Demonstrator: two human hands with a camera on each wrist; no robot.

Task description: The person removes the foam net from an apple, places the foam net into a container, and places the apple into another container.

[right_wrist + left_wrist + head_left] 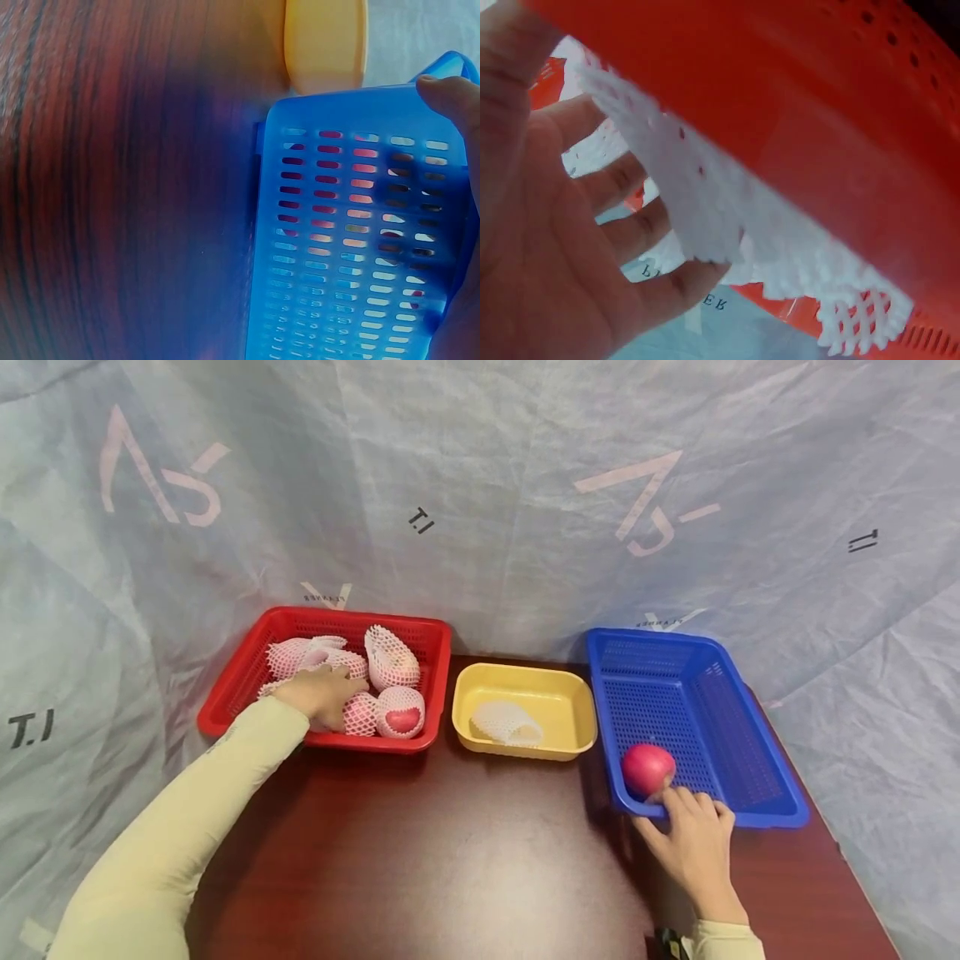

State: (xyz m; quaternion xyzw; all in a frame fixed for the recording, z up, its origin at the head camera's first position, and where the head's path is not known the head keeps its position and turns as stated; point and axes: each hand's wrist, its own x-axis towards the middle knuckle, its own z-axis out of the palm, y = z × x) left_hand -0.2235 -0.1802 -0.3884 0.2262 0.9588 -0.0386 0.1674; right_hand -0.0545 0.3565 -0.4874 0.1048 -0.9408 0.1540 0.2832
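My left hand (322, 695) reaches over the near side of the red basket (438, 693). In the left wrist view its fingers (622, 184) are spread and slightly bent, fingertips at a white foam net (697, 195). Around it lie several net-wrapped fruits, among them a tall one (392, 658) and a red one (401, 718). My right hand (693, 843) grips the near rim of the blue basket (761, 817), thumb outside and fingers over the edge. A bare red apple (648, 768) lies inside, close to those fingers. The right wrist view shows the basket's slotted wall (341, 225).
Between the baskets stands a yellow tray (528, 672) holding an empty white foam net (504, 722). All three containers stand on a dark red-brown wooden table (450, 843). A grey printed cloth (510, 527) hangs behind them.
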